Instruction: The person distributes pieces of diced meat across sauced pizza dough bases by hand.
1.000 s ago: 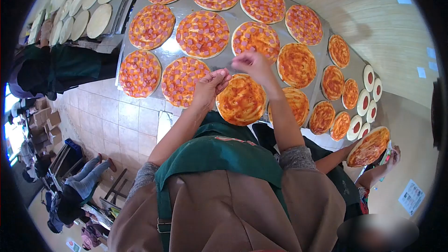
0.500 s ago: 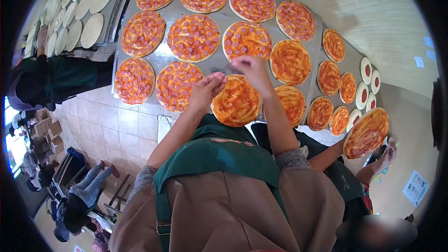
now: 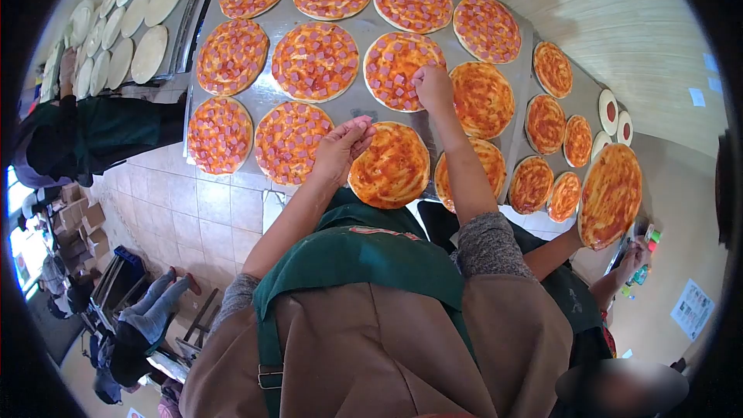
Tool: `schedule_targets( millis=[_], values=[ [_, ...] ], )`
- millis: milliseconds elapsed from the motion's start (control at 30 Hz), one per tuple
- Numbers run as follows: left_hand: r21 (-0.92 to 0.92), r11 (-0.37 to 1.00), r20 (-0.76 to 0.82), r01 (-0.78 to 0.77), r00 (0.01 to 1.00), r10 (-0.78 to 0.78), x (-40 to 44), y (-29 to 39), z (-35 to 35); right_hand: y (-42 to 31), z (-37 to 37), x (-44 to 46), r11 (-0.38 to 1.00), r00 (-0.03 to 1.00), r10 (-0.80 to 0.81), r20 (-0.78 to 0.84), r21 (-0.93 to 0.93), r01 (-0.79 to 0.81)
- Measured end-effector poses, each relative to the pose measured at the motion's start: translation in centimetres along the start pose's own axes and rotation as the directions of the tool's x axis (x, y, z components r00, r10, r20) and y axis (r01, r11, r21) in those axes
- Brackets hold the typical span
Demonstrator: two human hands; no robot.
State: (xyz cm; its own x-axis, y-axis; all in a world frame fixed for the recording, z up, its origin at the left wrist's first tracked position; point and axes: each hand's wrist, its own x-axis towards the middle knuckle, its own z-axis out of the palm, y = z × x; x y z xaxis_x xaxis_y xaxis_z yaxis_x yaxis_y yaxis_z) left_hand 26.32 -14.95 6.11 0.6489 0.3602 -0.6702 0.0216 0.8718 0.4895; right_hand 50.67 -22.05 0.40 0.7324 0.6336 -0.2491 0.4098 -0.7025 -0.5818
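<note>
1. The half-covered pizza (image 3: 392, 62) lies on the metal desk (image 3: 263, 93), and every place below is taken from it.
2. Right hand (image 3: 435, 85): over its right edge, fingers bunched and pointing down. Whether they grip anything, or touch the surface, I cannot tell.
3. Left hand (image 3: 337, 152): below it and to its left, just beside the plain sauced pizza (image 3: 389, 170). Thumb and fingers are drawn together at the tips, where a small pink piece (image 3: 364, 119) shows, perhaps a meat cube.
4. Done, by the look of it: the eight pizzas above it and to its left, such as the one immediately left (image 3: 315, 61), have cubes spread nearly to the rim.
5. Left undone: its own upper right part is sparsely cubed. The sauced pizza to its right (image 3: 484, 101), the plain one below and another at lower right (image 3: 476, 170) bear sauce without cubes.
6. Its look: round and flat, with a pale crust edge, streaky orange-red sauce, and pink cubes gathered mainly along the left and lower parts.
7. Far to its lower right, a co-worker's arm (image 3: 559, 255) reaches to another sauced pizza (image 3: 611, 197), held tilted.
</note>
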Motion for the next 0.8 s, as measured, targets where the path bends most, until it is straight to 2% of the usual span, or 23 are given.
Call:
schedule_targets(
  millis=[67, 133, 200, 233, 267, 333, 433, 533, 633, 733, 800],
  values=[
    [-0.006, 1.0, 0.012, -0.014, 1.0, 0.014, 0.2, 0.0, 0.0, -0.6, -0.3, -0.7, 0.979, 0.98, -0.143, -0.141, -0.167, 0.119],
    [0.004, 1.0, -0.001, -0.026, 1.0, 0.026, 0.3, 0.0, 0.2, -1.3, -0.6, -1.7, 0.899, 0.885, -0.361, -0.294, -0.361, 0.247],
    [0.034, 0.999, -0.031, -0.032, 0.999, 0.033, 0.4, 0.2, 0.6, -3.8, -1.5, -3.8, 0.959, 0.95, -0.274, -0.147, 0.037, 0.283],
    [0.03, 0.999, -0.024, -0.032, 0.999, 0.032, 0.6, 0.1, 0.5, -5.0, -1.8, -5.0, 0.938, 0.967, -0.248, -0.061, 0.236, 0.255],
    [0.027, 0.999, -0.015, -0.03, 0.999, 0.03, 0.9, 0.0, 0.3, -5.5, -1.5, -5.9, 0.911, 0.968, -0.246, 0.053, 0.354, 0.212],
    [0.041, 0.999, -0.001, -0.025, 1.0, 0.025, 1.0, 0.0, 0.5, -5.9, -1.3, -6.9, 0.828, 0.924, -0.271, 0.269, 0.555, 0.081],
    [0.068, 0.997, -0.004, -0.024, 1.0, 0.024, 1.0, 0.2, 0.9, -5.0, -0.5, -6.5, 0.741, 0.911, -0.308, 0.275, 0.67, 0.048],
    [-0.003, 1.0, 0.0, -0.004, 1.0, 0.004, 1.3, 0.1, 0.8, -4.4, -0.9, -4.0, 0.791, 0.988, -0.079, 0.13, 0.612, -0.017],
    [-0.141, 0.988, 0.056, 0.061, 0.997, -0.053, 1.5, 0.4, 0.5, -2.5, -1.1, 0.3, 0.95, 0.983, -0.183, -0.008, 0.255, 0.179],
    [-0.193, 0.977, 0.086, 0.096, 0.993, -0.081, 1.3, 0.6, 0.7, -2.3, -0.8, 2.4, 0.963, 0.966, -0.257, -0.038, -0.1, 0.252],
    [-0.201, 0.973, 0.105, 0.109, 0.99, -0.089, 1.3, 0.8, 0.9, -2.6, -0.4, 3.1, 0.98, 0.986, -0.168, 0.015, -0.105, 0.169]
  ],
)
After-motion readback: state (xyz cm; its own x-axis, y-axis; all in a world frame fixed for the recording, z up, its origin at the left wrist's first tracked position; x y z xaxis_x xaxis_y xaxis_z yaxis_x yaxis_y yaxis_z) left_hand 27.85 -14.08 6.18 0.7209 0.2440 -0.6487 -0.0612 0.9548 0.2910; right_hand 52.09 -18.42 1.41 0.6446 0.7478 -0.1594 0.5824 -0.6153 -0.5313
